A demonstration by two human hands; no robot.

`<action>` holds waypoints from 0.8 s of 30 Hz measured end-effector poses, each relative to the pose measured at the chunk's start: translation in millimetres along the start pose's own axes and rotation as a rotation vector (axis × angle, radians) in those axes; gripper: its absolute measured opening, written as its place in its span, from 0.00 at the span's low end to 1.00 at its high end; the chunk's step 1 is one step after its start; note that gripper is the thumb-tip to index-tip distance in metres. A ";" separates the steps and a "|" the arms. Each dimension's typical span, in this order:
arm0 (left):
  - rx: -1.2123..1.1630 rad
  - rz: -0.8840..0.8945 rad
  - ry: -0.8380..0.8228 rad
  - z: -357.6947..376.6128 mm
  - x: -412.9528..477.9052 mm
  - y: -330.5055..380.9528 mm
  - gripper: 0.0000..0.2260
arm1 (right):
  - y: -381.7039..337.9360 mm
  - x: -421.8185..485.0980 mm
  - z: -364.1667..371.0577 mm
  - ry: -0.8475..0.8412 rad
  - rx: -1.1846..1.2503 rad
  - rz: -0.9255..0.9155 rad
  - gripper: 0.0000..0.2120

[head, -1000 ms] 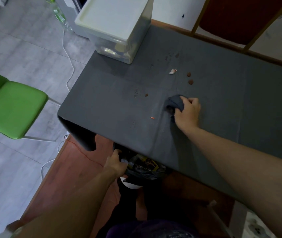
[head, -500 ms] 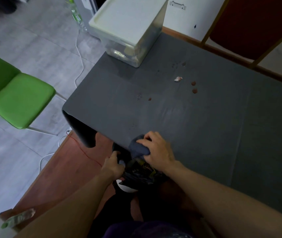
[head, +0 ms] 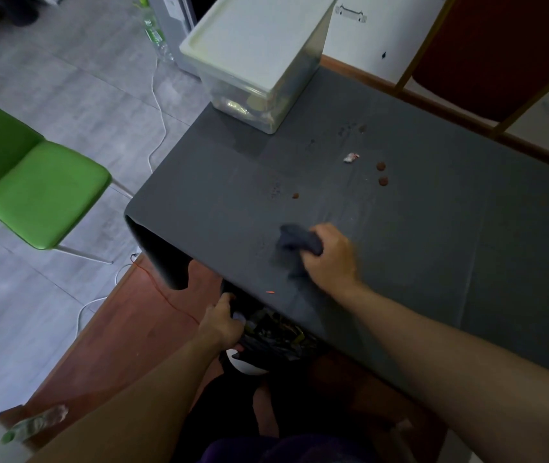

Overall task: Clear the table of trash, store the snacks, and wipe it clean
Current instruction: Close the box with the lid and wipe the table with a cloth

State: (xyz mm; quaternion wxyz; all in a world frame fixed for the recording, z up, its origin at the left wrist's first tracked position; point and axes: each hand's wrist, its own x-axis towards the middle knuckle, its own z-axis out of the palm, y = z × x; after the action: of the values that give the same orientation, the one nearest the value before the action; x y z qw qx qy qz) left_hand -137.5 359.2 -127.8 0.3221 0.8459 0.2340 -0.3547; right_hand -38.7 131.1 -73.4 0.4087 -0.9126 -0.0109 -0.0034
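Cleanup looks about midway: the right hand [head: 331, 262] clamps a dark cloth [head: 298, 241] on the grey worktop [head: 467, 262], brown crumbs [head: 381, 167] and a white wrapper scrap [head: 350, 157] lie unswept beyond the cloth, and the left hand [head: 222, 321] grips a black trash bag [head: 276, 340] below the cloth.

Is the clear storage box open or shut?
Shut: the white lid sits flat across the top of the clear storage box.

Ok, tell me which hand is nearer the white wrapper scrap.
Right. The right hand, gripping the cloth, is on the tabletop short of the scrap; the left hand holds the trash bag below the table edge.
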 end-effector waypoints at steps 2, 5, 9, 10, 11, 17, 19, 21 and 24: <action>0.005 0.002 -0.009 1.4 0.8 -1.5 0.24 | 0.8 28.2 -4.0 0.123 0.054 0.159 0.06; 0.011 0.006 -0.017 1.9 -0.1 -2.8 0.25 | -0.5 67.2 -7.4 0.132 0.030 0.294 0.18; 0.002 0.007 -0.032 2.2 -2.2 -3.0 0.26 | -0.4 87.0 -0.9 -0.160 -0.272 0.154 0.25; -0.001 0.005 -0.032 2.1 -2.7 -2.7 0.26 | -1.7 85.5 0.0 -0.225 -0.337 0.106 0.25; -0.005 0.006 -0.028 2.7 -2.7 -2.4 0.26 | -2.9 82.5 0.8 -0.276 -0.371 0.073 0.24; -0.016 0.000 -0.029 4.4 -0.4 -1.2 0.26 | -2.3 44.1 2.8 -0.357 -0.321 -0.142 0.21; -0.012 0.000 -0.025 4.3 0.1 -1.1 0.25 | -2.2 26.5 2.8 -0.362 -0.284 -0.193 0.21; -0.004 0.001 -0.024 3.5 0.0 -2.3 0.25 | -3.6 7.8 4.7 -0.341 -0.242 -0.202 0.21; -0.008 0.008 -0.028 0.5 -1.4 -3.6 0.25 | -6.2 -21.6 10.3 -0.294 -0.206 -0.205 0.18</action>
State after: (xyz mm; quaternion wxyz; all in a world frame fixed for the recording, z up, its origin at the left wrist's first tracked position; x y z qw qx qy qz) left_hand -140.9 361.1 -128.3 0.3300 0.8406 0.2277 -0.3642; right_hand -60.5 142.5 -75.9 0.3045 -0.9345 -0.1628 0.0870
